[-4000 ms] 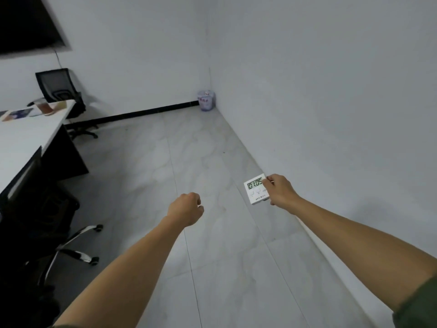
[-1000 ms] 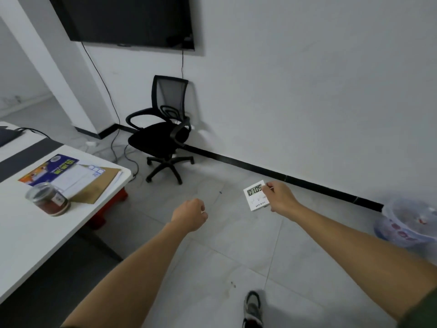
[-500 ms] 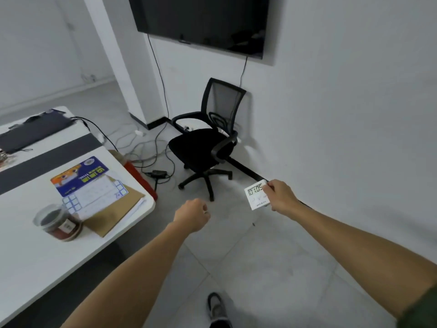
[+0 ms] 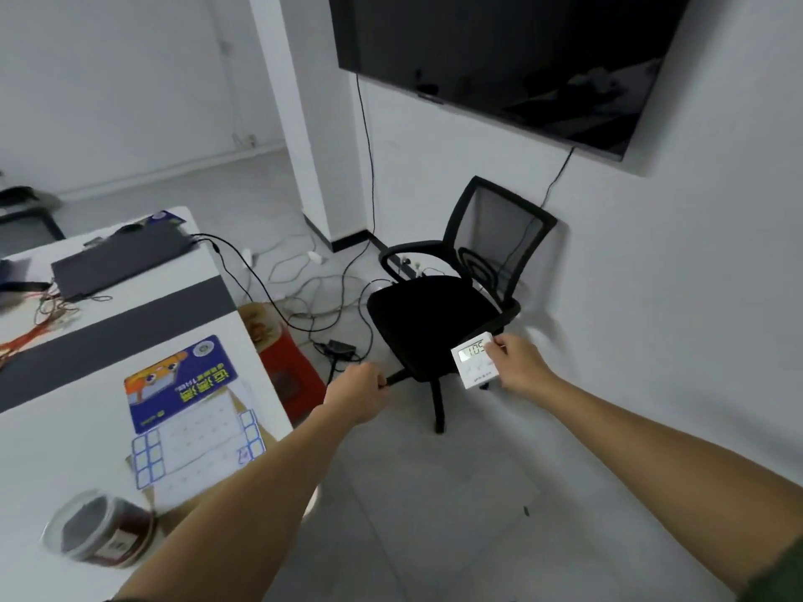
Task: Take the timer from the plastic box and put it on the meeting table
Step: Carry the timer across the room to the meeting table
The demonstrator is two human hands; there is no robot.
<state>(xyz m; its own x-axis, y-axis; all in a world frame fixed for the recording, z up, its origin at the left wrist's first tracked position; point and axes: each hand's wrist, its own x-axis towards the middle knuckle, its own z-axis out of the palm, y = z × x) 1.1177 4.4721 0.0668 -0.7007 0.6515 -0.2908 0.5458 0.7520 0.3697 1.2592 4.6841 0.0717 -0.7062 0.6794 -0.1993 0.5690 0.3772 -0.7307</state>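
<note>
My right hand (image 4: 515, 361) grips a small white timer (image 4: 473, 360) by its right edge, held in the air in front of a black office chair; its lit display faces me. My left hand (image 4: 358, 393) is a closed fist with nothing in it, hovering just past the right edge of the white meeting table (image 4: 52, 449). The table fills the lower left of the view. The plastic box is out of sight.
On the table lie a blue and white printed sheet (image 4: 187, 410), a lidded jar (image 4: 97, 534), a dark laptop (image 4: 121, 258) and loose wires. A black office chair (image 4: 447, 310) stands by the wall under a wall screen (image 4: 512, 50). Cables and a red stool (image 4: 282, 362) sit on the floor.
The view has swung left: the table has come nearer and the chair now sits behind the timer. Both hands keep their pose, the right one still holding the timer.
</note>
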